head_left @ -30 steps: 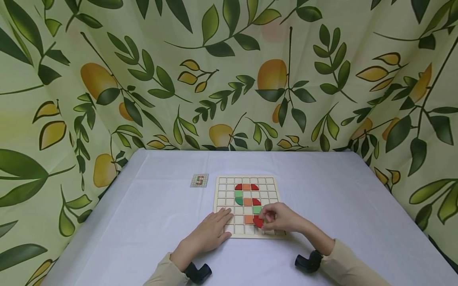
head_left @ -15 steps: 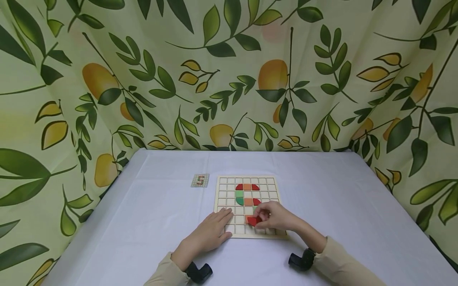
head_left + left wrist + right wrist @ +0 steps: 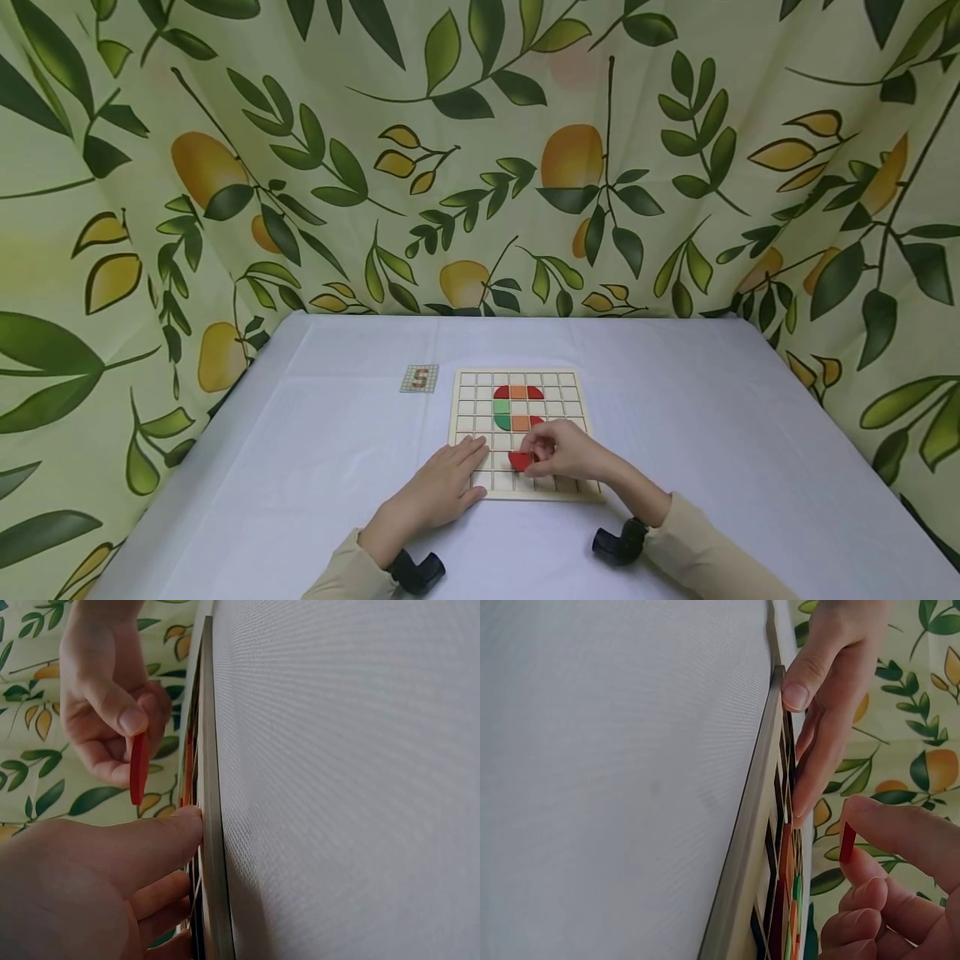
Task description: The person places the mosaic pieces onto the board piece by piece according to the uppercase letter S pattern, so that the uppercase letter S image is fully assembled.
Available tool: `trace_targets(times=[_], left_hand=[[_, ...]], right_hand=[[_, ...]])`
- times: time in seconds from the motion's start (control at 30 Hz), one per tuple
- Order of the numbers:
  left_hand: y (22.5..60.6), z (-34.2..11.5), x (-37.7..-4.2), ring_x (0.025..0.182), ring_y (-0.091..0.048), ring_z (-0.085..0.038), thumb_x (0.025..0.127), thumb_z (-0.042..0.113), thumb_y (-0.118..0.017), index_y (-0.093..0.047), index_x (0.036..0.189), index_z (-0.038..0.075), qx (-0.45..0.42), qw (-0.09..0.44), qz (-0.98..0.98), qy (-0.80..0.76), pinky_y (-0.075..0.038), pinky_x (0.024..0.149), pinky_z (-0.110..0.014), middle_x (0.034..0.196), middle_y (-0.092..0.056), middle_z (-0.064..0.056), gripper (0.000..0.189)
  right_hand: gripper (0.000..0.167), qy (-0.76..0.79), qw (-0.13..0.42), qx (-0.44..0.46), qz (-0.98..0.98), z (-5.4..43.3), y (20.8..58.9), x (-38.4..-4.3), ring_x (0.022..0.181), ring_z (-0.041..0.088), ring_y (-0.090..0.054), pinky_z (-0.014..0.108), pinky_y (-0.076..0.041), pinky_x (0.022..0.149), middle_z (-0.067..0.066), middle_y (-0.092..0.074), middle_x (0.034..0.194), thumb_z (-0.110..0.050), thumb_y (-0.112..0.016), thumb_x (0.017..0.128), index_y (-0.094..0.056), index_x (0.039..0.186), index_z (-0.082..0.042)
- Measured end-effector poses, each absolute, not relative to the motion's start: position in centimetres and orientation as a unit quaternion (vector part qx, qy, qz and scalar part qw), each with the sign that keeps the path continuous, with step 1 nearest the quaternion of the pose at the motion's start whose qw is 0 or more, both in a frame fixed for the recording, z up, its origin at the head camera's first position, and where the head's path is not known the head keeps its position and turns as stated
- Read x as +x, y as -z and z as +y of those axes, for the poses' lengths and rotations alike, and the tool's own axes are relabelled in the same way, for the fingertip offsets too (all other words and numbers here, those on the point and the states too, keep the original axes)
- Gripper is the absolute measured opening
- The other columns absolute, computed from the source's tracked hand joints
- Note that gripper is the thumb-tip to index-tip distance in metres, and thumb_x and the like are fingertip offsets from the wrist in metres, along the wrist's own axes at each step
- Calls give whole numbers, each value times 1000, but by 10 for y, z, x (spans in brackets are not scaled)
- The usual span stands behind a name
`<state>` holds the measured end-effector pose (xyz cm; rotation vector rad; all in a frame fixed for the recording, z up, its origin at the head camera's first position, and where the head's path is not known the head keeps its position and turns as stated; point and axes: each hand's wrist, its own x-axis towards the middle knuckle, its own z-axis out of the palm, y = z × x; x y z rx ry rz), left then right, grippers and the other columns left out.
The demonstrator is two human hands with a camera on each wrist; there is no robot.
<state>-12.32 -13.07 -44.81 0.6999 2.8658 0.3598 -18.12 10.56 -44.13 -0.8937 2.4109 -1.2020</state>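
A square wooden grid board (image 3: 465, 408) lies on the table. My left hand (image 3: 435, 487) rests with its fingers extended on the board's left front part, its thumb at the front edge in the left wrist view. Over the front right part, my right hand (image 3: 570, 452) pinches a red tile (image 3: 520, 461) with a rounded edge between thumb and fingers. Both wrist views show this red tile (image 3: 138, 769) held above the board. Behind it, red tiles (image 3: 502, 392), orange tiles (image 3: 521, 423) and green tiles (image 3: 502, 407) form a curved figure, partly hidden by my right hand.
A small card (image 3: 419, 378) printed with a similar coloured grid figure lies left of the board's back corner. White cloth (image 3: 337, 417) covers the table. A leaf-patterned curtain (image 3: 480, 167) hangs behind it.
My right hand has shifted left over the board with the red tile between its fingers, which now covers the orange tile in the front row. My left hand has stayed in place.
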Motion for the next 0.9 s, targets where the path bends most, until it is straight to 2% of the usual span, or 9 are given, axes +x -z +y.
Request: trace_targets(times=[0.9], left_hand=[[445,-132,-120,146,-35,-27,96,32,-56,-42,145,6,248,81,957,-129,-33,118,-48,155,-39,-7,57]], right_hand=[[19,388,138,-302,860,87,445,-187,56,0,-40,13,-35,54,-7,-46,61,-10,-81,74,-68,85,-4]])
